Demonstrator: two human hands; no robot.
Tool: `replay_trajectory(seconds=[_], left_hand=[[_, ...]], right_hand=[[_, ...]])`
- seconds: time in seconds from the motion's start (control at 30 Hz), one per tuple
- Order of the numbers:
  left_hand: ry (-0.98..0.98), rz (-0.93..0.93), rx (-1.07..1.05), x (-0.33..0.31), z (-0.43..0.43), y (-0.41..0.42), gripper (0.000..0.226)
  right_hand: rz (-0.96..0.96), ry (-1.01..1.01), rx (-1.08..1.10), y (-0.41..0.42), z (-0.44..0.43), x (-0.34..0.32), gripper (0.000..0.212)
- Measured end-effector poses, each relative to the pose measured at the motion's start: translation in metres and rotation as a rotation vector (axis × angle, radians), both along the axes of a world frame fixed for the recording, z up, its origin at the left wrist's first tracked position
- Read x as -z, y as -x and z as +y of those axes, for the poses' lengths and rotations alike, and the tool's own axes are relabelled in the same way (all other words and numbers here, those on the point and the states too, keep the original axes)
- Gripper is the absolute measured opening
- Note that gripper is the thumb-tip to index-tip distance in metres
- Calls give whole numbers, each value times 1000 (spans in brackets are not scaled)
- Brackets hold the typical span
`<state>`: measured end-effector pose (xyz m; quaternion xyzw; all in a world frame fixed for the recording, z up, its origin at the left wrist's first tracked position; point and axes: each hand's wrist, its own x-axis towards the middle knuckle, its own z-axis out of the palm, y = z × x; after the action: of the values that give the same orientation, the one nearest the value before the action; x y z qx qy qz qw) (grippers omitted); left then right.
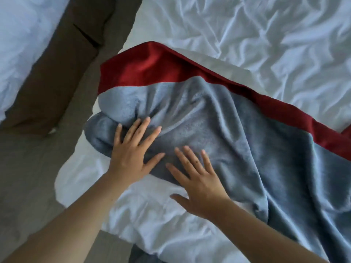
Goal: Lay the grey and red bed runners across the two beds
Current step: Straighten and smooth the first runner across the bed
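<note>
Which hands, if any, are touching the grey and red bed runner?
Touching, both: the head view shows the left hand and right hand pressed flat on the bed runner.

Left hand (131,158), right hand (199,182) flat, splayed

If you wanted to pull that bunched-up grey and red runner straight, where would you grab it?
Probably by the runner's short end at the bed's left edge, pinching the red border corner and the rolled-under grey fold. That end lies free and reachable from the aisle side; both hands now rest flat, gripping nothing.
</note>
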<state>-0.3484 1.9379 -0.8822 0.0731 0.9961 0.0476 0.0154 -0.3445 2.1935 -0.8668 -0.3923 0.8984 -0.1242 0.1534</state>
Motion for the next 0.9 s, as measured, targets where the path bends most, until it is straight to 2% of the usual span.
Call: replay_trajectory(seconds=[0.07, 0.17, 0.23, 0.3, 0.37, 0.47, 0.53, 0.6, 0.63, 0.67, 0.73, 0.83, 0.9], left_hand=[[-87, 58, 109, 0, -22, -30, 75], [-65, 25, 182, 6, -45, -70, 78], [-50, 2, 135, 10, -47, -83, 73], [-84, 15, 66, 11, -42, -84, 70], [-119, 101, -1, 9, -36, -77, 64], [-169, 312, -171, 0, -49, -70, 48], [-201, 375, -253, -6, -71, -76, 38], [-214, 350, -224, -9, -94, -91, 38], [-203, 316, -184, -10, -103, -101, 41], [-179, 280, -138, -9, -109, -110, 44], [-143, 210, -62, -7, -116, -125, 46], [-211, 108, -21, -7, -127, -137, 49], [-354, 86, -160, -9, -136, -137, 58]], right_hand=[[-17, -11, -35, -22, -15, 5, 70], [16, 88, 116, -27, -28, 8, 63], [70, 150, 166, -20, -33, 8, 60], [45, 218, 213, -13, -41, 1, 61], [-5, 346, 225, -16, -55, -12, 63], [-87, 544, 41, -41, -76, -32, 64], [-204, 478, -63, -59, -83, -35, 74], [-329, 159, -103, -65, -89, -27, 80], [-379, -16, -122, -68, -91, -20, 79], [-384, -105, -133, -70, -93, -16, 71], [-287, -51, -108, -70, -104, -16, 45], [-243, 107, -62, -65, -125, -22, 27], [-222, 158, -52, -50, -150, -29, 18]])
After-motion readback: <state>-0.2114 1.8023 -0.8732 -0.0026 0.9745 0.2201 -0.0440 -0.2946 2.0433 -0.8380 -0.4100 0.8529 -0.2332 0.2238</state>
